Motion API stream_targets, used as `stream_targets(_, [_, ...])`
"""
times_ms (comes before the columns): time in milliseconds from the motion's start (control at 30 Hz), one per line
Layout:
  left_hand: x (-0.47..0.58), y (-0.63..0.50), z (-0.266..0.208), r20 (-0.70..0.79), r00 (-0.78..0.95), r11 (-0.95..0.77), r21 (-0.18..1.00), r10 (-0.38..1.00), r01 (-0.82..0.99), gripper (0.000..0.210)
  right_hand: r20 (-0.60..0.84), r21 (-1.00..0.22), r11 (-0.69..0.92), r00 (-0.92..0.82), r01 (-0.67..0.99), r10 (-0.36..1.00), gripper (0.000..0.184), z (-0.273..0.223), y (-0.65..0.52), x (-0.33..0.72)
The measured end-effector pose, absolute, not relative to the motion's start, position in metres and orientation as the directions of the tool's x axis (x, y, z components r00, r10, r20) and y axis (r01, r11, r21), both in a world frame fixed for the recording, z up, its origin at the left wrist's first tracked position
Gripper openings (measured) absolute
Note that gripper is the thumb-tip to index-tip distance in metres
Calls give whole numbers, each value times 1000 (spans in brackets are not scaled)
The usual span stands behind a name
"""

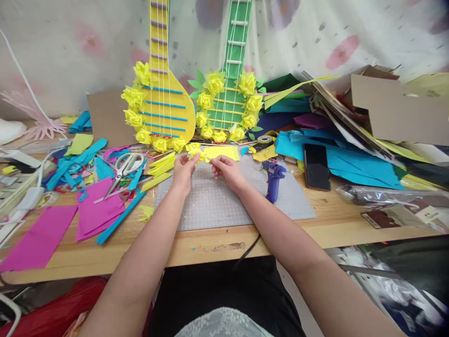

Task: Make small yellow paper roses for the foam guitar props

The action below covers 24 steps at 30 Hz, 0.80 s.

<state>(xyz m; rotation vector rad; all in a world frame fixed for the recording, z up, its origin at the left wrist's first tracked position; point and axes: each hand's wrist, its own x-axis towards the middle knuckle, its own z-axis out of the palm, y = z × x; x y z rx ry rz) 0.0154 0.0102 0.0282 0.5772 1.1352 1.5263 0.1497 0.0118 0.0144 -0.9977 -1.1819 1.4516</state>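
Note:
Over the grey cutting mat, a small yellow paper flower is between my two hands. My left hand pinches it from the left with thumb and fingers. From the right, the thumb and forefinger of my right hand close on its edge, the other fingers curled in. Just behind stand a yellow paper guitar and a green paper guitar, both trimmed with yellow paper flowers. A sheet of yellow paper lies behind my right hand. To its right is a blue glue gun.
Scissors lie left among magenta paper, blue scraps and yellow strips. A phone rests at right on blue paper, near a roll of tape and stacked cardboard. A black cord hangs over the table's front edge.

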Motion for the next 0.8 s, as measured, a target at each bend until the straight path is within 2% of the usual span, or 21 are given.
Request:
stream_targets(267, [18, 9, 28, -151, -193, 33, 860, 969, -509, 35, 0, -982, -41, -220, -182, 975, 24, 15, 11, 152])
stream_targets(467, [17, 10, 26, -175, -230, 28, 849, 957, -528, 28, 19, -987, -9, -171, -160, 985, 25, 12, 13, 150])
stream_targets(700, [1, 17, 28, -166, -350, -58, 833, 922, -550, 22, 75, -997, 72, -162, -24, 984, 22, 13, 13, 150])
stream_targets(800, [-7, 20, 28, -152, -378, -91, 828, 913, -553, 19, 102, -993, 107, -94, 43, 990, 19, 14, 17, 159])
